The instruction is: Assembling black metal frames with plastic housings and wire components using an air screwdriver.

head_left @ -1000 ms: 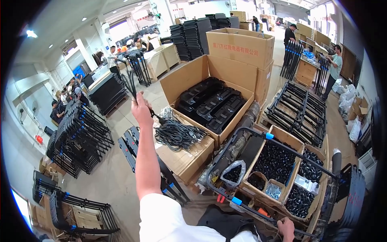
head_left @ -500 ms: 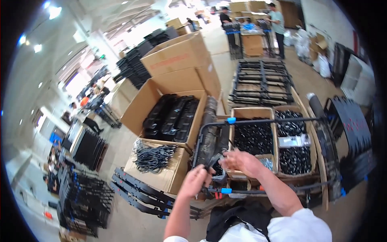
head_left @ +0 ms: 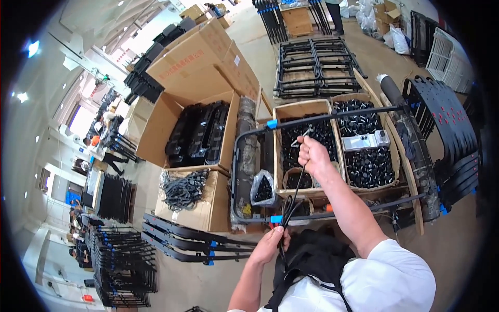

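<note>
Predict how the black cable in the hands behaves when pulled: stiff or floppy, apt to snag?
Likely floppy: the black cable bends into loops by the left hand. It probably straightens easily under tension; the stretch to the right hand looks nearly straight. Loops might snag on the black tubular frame, which they overlap in this view.

Black cable [head_left: 296,193]; black frame [head_left: 338,115], blue clips [head_left: 272,124].

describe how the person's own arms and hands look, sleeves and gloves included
Both the left hand and the right hand are bare, with no gloves, rings or watch visible. The forearms are uncovered too. On the right arm, a plain white short sleeve ends above the elbow; the left sleeve is mostly out of frame.
</note>
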`<move>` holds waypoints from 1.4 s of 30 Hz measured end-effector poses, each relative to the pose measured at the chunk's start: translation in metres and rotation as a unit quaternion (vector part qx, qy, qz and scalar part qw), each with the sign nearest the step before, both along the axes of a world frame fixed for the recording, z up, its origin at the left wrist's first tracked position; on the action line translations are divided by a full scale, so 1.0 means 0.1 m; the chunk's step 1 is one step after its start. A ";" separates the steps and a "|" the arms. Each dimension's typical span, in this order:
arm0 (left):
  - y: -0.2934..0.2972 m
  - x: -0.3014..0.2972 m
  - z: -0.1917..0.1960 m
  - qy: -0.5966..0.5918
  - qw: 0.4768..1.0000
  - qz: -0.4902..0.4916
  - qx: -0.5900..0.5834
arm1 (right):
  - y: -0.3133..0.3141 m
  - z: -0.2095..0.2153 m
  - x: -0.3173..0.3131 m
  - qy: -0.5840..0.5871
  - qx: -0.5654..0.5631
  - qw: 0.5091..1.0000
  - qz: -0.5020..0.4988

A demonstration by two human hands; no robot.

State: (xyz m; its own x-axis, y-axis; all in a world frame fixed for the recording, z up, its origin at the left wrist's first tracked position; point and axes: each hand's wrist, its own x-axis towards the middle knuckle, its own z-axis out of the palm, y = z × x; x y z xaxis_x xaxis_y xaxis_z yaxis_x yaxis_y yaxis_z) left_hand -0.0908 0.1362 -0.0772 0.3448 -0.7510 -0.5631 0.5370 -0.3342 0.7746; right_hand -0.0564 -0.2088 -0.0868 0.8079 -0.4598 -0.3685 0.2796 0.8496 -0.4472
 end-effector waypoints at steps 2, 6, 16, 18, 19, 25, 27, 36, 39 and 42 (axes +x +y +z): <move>0.10 -0.08 0.14 -0.020 1.000 -0.005 0.021 | -0.03 0.09 -0.03 0.015 -0.024 1.000 -0.003; 0.49 -0.15 -0.02 -0.128 0.987 -0.054 0.077 | 0.39 0.35 -0.19 0.025 -0.149 0.988 0.039; 1.00 0.33 0.61 -0.435 0.879 0.194 -0.013 | 1.89 1.01 -1.16 -0.097 -0.205 0.916 0.332; 1.00 0.52 0.81 -0.480 0.828 0.288 -0.047 | 2.19 1.01 -1.17 -0.097 -0.206 0.905 0.360; 1.05 0.67 0.79 -0.551 0.789 0.265 -0.061 | 2.33 1.00 -1.17 -0.104 -0.200 0.899 0.376; 1.23 0.84 0.65 -0.094 0.967 0.130 -0.198 | 2.92 0.90 -1.11 -0.098 -0.222 0.888 0.392; 1.38 0.82 0.51 -0.018 0.975 0.099 -0.197 | 3.10 0.82 -1.08 -0.082 -0.272 0.887 0.363; 1.63 0.86 0.01 0.143 0.927 0.197 -0.284 | 3.76 0.41 -1.09 0.040 -0.343 0.894 0.286; 1.68 0.86 -0.08 0.173 0.911 0.212 -0.309 | 3.85 0.28 -1.04 0.066 -0.323 0.902 0.279; 1.69 0.87 -0.19 0.103 0.921 0.269 -0.263 | 3.88 0.18 -0.96 0.080 -0.339 0.891 0.293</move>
